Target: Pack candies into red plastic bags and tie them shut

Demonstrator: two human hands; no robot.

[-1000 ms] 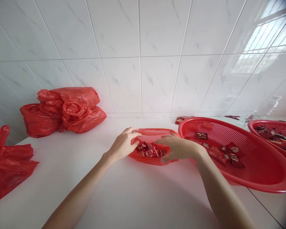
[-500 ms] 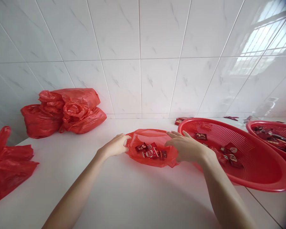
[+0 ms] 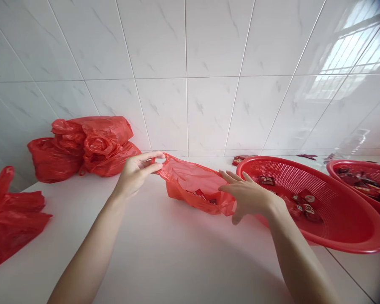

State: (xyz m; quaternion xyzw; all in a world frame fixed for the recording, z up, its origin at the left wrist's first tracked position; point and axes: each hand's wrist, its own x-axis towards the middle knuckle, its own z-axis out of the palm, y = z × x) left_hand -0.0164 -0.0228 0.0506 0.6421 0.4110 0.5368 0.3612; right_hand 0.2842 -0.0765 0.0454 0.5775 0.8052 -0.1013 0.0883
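A thin red plastic bag (image 3: pixel 190 173) stands on the white table in front of me, its mouth spread wide. Small red wrapped packets (image 3: pixel 202 195) lie inside, partly hidden by the near side of the bag. My left hand (image 3: pixel 136 171) pinches the bag's left handle and draws it up and outward. At the bag's right end is my right hand (image 3: pixel 247 192), fingers spread, resting against the plastic without a grip that I can see. Just beyond it sits a red perforated basket (image 3: pixel 351 228) with several wrapped packets (image 3: pixel 307 207).
Filled red bags (image 3: pixel 88 147) are piled against the tiled wall at the left. Another red bag (image 3: pixel 15 219) lies at the left edge. A second red basket (image 3: pixel 338 164) with packets stands far right. Some packets (image 3: pixel 242 159) lie behind the nearer basket.
My left hand has moved up and left, pulling the bag's left handle out and raising that side. The packets inside are now more hidden. My right hand has hardly moved.
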